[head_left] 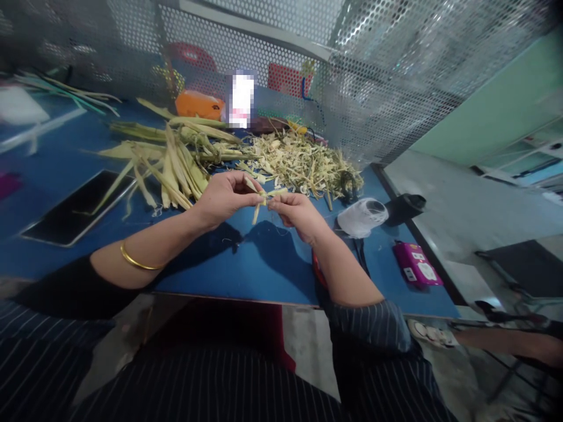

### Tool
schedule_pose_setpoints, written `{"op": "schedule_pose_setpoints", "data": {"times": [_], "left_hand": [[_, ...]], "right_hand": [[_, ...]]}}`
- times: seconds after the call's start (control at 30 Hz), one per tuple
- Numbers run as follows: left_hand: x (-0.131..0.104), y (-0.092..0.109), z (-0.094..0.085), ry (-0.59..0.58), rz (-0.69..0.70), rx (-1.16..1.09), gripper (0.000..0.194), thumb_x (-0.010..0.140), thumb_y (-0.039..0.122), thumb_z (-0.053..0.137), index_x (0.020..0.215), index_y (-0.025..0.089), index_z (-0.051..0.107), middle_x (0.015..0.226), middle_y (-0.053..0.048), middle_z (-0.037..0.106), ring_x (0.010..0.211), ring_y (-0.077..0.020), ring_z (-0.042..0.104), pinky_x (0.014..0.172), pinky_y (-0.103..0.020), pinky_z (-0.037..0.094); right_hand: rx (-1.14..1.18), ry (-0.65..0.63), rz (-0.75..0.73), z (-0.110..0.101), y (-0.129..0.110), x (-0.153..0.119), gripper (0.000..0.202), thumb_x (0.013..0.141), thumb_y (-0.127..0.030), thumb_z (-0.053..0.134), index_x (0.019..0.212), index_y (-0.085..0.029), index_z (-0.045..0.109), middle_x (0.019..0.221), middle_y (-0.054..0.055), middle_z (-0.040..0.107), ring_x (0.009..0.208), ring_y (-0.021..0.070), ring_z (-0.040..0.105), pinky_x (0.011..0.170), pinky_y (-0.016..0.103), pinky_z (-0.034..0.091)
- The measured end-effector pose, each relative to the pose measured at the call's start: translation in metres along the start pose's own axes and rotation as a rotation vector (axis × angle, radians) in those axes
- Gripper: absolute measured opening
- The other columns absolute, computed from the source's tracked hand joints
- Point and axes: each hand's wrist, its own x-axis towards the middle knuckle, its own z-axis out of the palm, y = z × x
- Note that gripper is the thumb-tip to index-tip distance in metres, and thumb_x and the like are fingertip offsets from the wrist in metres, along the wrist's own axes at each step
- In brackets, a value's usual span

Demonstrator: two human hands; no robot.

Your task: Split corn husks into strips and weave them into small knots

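Note:
Over the middle of the blue table, my left hand (226, 198) pinches a small folded strip of pale yellow-green corn husk (255, 214) between thumb and fingers. One end of it points down and another sticks out to the right. My right hand (301, 214) is closed, its thumb and fingertips pressed on the same husk piece. A fine thread seems to hang beneath my right fingers, too thin to trace. Behind my left hand lies a bundle of long husk leaves (176, 164). Beyond my right hand spreads a heap of shredded husk pieces (299, 161).
A white thread spool (361, 218) and a black spool (407, 208) lie right of my hands, near a purple packet (417, 265). A dark flat panel (79, 205) lies left. An orange packet (200, 105) stands before the perforated metal screen (272, 35). Someone's leg (505, 346) shows at right.

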Motion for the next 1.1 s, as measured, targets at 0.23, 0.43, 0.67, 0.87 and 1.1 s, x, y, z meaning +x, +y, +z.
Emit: {"op": "schedule_pose_setpoints", "data": {"times": [0.23, 0.43, 0.67, 0.87, 1.1], "left_hand": [[0.001, -0.008, 0.001, 0.175, 0.059, 0.127, 0.019, 0.062, 0.023, 0.075, 0.076, 0.013, 0.065, 0.076, -0.005, 0.069, 0.069, -0.0143, 0.062, 0.066, -0.026, 0.049], [-0.002, -0.015, 0.000, 0.004, 0.086, 0.382, 0.014, 0.063, 0.021, 0.070, 0.075, 0.013, 0.067, 0.064, -0.001, 0.065, 0.061, -0.0128, 0.058, 0.055, -0.022, 0.044], [-0.003, 0.002, 0.000, -0.387, -0.054, 0.111, 0.017, 0.063, 0.022, 0.076, 0.074, 0.012, 0.068, 0.064, -0.002, 0.066, 0.058, -0.0114, 0.059, 0.057, -0.023, 0.047], [-0.001, -0.001, 0.001, -0.089, -0.009, -0.036, 0.022, 0.061, 0.023, 0.080, 0.076, 0.013, 0.067, 0.071, -0.003, 0.068, 0.066, -0.0126, 0.062, 0.065, -0.025, 0.050], [0.005, -0.012, -0.002, 0.188, 0.053, 0.141, 0.019, 0.062, 0.023, 0.076, 0.073, 0.013, 0.065, 0.072, -0.004, 0.068, 0.066, -0.0136, 0.061, 0.061, -0.024, 0.048]], "right_hand": [[-0.500, 0.171, -0.517, 0.015, -0.004, -0.015, 0.021, 0.086, -0.027, 0.055, 0.067, -0.019, 0.049, 0.061, -0.004, 0.044, 0.058, 0.0096, 0.038, 0.056, 0.024, 0.031], [-0.774, 0.044, -0.761, 0.010, -0.006, -0.019, 0.018, 0.092, -0.023, 0.047, 0.078, -0.019, 0.058, 0.075, 0.002, 0.055, 0.071, 0.0125, 0.051, 0.066, 0.025, 0.037], [-0.369, 0.077, -0.376, -0.007, -0.006, -0.005, 0.018, 0.079, -0.031, 0.064, 0.069, -0.017, 0.060, 0.058, -0.004, 0.049, 0.054, 0.0081, 0.038, 0.053, 0.023, 0.028], [-0.105, 0.024, -0.012, -0.003, 0.001, 0.002, 0.028, 0.069, -0.043, 0.070, 0.067, -0.018, 0.057, 0.048, -0.009, 0.036, 0.043, 0.0055, 0.022, 0.044, 0.024, 0.015], [-0.450, 0.096, -0.376, 0.010, -0.003, -0.010, 0.019, 0.083, -0.029, 0.058, 0.067, -0.018, 0.056, 0.058, -0.004, 0.046, 0.054, 0.0087, 0.037, 0.054, 0.024, 0.030]]}}
